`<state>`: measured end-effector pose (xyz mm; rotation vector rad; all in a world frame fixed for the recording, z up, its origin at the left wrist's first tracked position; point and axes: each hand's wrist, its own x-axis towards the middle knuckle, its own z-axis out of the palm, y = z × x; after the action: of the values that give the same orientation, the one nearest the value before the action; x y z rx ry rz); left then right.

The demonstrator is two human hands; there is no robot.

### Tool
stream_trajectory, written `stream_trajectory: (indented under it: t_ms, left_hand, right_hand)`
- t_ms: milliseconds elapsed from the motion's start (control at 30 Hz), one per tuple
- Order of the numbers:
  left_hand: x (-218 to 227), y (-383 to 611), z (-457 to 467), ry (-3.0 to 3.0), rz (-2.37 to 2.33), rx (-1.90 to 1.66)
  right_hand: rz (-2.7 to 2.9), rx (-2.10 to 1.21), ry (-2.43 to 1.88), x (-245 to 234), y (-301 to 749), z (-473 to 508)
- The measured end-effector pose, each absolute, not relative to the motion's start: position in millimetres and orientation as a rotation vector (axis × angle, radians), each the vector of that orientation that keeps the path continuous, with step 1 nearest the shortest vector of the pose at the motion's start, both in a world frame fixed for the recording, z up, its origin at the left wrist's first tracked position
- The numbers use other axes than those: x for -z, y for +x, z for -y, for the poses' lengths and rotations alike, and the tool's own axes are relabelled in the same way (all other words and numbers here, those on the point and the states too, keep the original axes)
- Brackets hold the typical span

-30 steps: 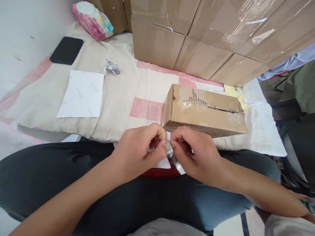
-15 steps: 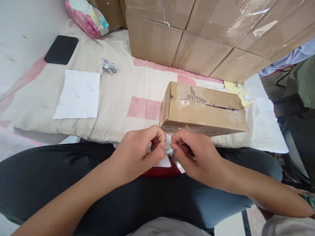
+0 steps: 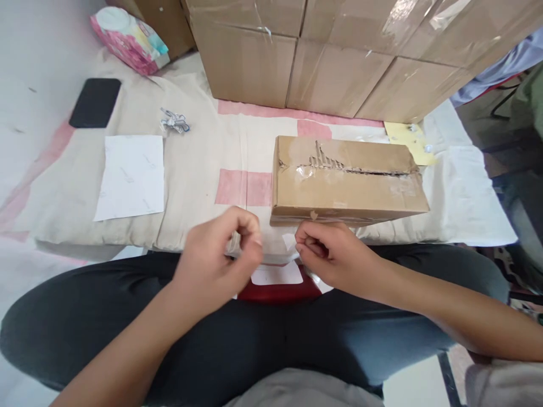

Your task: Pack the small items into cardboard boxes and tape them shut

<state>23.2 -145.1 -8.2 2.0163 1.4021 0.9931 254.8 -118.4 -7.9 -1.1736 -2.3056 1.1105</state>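
Observation:
My left hand [image 3: 223, 257] hovers over my lap, thumb and index finger pressed together. Whatever lies in that pinch is too small or blurred to make out. My right hand [image 3: 335, 252] is closed in front of the cardboard box [image 3: 348, 192], its thumb and index finger pinched. At those fingertips shows a small white piece [image 3: 289, 241], thin like paper or film. The box rests on the cloth with a torn, taped seam along its top. Between and below my hands, a white card-like sheet [image 3: 278, 275] lies on a red surface [image 3: 280, 292].
Stacked taped cartons [image 3: 254, 70] stand behind the box. On the left are a white paper sheet [image 3: 130, 178], a bundle of small clips or ties [image 3: 174, 121], a black phone [image 3: 95, 103] and a wipes pack [image 3: 129, 42]. Yellow paper [image 3: 407, 141] lies at the right.
My hands have come apart: the left has moved left, away from the right one. My right hand stays pinched near the box. The view has shifted slightly.

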Motion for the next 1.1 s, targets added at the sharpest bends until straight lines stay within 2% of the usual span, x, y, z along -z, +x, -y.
stream_trajectory:
  t_ms: [300, 500, 667, 900, 1100]
  left_hand:
    - [25.9, 39.9, 137.0, 2.688, -1.157, -0.702]
    - [27.6, 42.8, 133.6, 2.552, -1.026, -0.649]
    - [26.3, 49.4, 133.8, 2.455, -0.957, -0.592]
    - [29.5, 59.1, 132.7, 2.52, -0.933, -0.596]
    - [31.3, 63.4, 129.2, 2.344, -0.947, -0.505]
  right_hand:
    - [2.201, -1.256, -1.044, 15.5, 264.5, 123.7]
    - [2.25, -1.2, -0.966, 14.1, 272.5, 123.5]
    - [2.214, -1.298, -0.978, 15.3, 276.3, 126.2]
    - [2.11, -1.308, -0.998, 25.1, 280.8, 132.9]
    - [2.175, -1.255, -0.963, 33.9, 289.8, 130.2]
